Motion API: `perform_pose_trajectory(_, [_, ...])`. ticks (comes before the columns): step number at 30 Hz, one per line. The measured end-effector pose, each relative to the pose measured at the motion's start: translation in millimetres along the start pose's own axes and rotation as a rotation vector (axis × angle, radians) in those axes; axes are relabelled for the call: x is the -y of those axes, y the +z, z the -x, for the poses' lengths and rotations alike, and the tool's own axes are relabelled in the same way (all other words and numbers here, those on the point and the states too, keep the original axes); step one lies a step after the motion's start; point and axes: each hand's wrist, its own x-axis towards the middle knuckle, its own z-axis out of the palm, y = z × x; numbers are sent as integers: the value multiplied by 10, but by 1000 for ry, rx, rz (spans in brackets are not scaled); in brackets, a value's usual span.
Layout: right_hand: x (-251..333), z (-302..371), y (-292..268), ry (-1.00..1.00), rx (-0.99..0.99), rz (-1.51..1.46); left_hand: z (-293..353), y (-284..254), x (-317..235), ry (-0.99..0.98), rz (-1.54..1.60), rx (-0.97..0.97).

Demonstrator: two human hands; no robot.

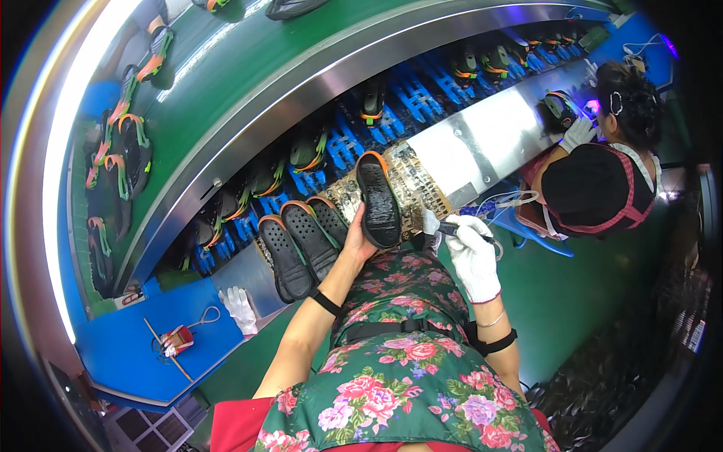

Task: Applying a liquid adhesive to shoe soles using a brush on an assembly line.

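Observation:
My bare left hand point(357, 241) grips a black shoe sole point(379, 202) with an orange rim, held tilted up over a worn patterned board point(410, 177). Its upturned face looks wet and glossy. In a white knit glove, my right hand point(473, 255) closes around the dark handle of a brush point(431, 222). The pale brush head is just right of the sole, apart from it. Left of my left hand, black pieces with round holes and orange edges point(285, 255) lean side by side on the bench.
Behind the bench runs a rack of blue holders point(345, 145) carrying shoes. A green conveyor point(226, 83) with metal edging bears more shoes. At lower left, a white glove point(239, 307) and a red can point(178, 340) lie on a blue table point(124, 339). A co-worker point(602, 181) sits at right.

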Motion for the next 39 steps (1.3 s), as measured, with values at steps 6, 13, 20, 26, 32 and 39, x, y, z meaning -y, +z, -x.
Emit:
perform_pose_trajectory(6, [281, 105, -95, -62, 28, -54, -739, 414, 422, -150, -67, 157])
perform_pose_trajectory(13, [466, 136, -306, -139, -65, -81, -1348, 944, 944, 23, -202, -50])
perform_pose_trajectory(20, [462, -107, -283, -57, -40, -75, -1324, 299, 584, 439, -1394, -157])
perform_pose_trajectory(26, [442, -323, -311, -17, 38, -133, 45, 2121, -681, 930, -1186, 243])
perform_pose_trajectory(32, [406, -401, -76, 43, 49, -165, 236, 3190, -2093, 1582, -1676, -270])
perform_pose_trajectory(39, [307, -366, -51, 58, 88, -140, 215, 2817, -2685, 1456, -1680, -223])
